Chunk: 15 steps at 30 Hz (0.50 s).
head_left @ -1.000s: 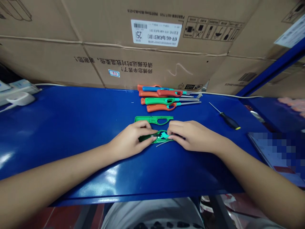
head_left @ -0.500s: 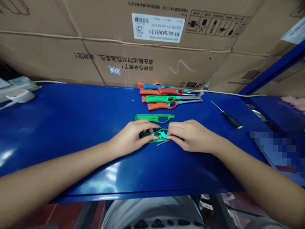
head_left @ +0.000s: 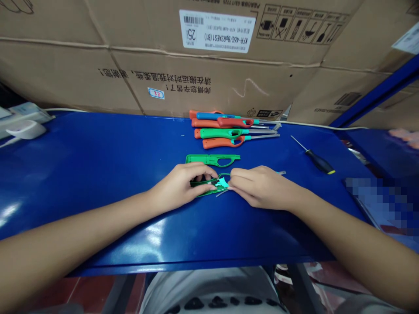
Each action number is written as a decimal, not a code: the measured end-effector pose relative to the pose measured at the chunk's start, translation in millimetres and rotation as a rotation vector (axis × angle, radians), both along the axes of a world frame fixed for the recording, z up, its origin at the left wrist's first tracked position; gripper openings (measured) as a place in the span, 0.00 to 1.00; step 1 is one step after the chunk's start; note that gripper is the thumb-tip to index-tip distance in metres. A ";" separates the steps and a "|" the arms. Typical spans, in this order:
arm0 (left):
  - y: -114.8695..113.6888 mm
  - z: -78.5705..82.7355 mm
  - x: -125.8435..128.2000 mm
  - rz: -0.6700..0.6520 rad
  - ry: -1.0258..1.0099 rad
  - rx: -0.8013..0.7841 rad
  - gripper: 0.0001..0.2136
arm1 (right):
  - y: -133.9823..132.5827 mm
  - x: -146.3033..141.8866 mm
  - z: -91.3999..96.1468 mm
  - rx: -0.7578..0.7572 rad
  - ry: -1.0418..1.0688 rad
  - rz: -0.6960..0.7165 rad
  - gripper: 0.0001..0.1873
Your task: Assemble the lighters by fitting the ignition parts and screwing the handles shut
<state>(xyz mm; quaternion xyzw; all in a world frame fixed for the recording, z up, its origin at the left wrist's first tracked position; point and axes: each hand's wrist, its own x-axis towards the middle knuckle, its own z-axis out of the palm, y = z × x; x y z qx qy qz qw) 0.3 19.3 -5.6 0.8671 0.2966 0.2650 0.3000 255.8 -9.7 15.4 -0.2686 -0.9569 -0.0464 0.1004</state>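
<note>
An opened green lighter casing (head_left: 204, 193) lies on the blue table, with a small black part and a turquoise trigger (head_left: 223, 182) in its handle. My left hand (head_left: 183, 185) is closed round the casing's left part, thumb and fingers at the black part. The fingers of my right hand (head_left: 258, 186) are pinched at the trigger's right side and hide the casing's right end. A metal tip (head_left: 281, 173) shows beyond that hand. The other green casing half (head_left: 212, 160) lies just behind, hollow side up. A thin grey rod (head_left: 221, 192) lies at the casing's near edge.
Several long-nosed lighters (head_left: 225, 142) in orange, green, blue and red are stacked at the back, against a large cardboard box (head_left: 163, 74). A black screwdriver (head_left: 319, 161) lies to the right. A white device (head_left: 26, 129) stands at the far left.
The trigger has shifted slightly left within the casing, with my right fingertips following it. A metal tip now shows beyond my right hand. The view has tilted slightly.
</note>
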 end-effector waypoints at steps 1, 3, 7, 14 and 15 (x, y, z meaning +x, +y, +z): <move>0.1 -0.3 -0.3 -0.004 0.001 0.010 0.06 | -0.1 0.2 0.3 0.012 0.003 0.007 0.13; 0.1 -0.8 -0.6 -0.014 0.003 0.030 0.06 | -0.5 0.6 1.1 0.035 0.010 0.013 0.13; -0.4 -1.0 0.1 -0.019 0.008 0.041 0.06 | -0.4 1.0 2.5 0.036 0.000 0.010 0.13; -0.3 -0.9 0.9 -0.014 0.016 0.057 0.05 | 1.1 1.0 3.7 0.000 -0.038 -0.008 0.14; -0.2 -0.9 1.0 -0.013 0.019 0.056 0.05 | 1.2 1.4 3.9 -0.003 -0.042 -0.015 0.13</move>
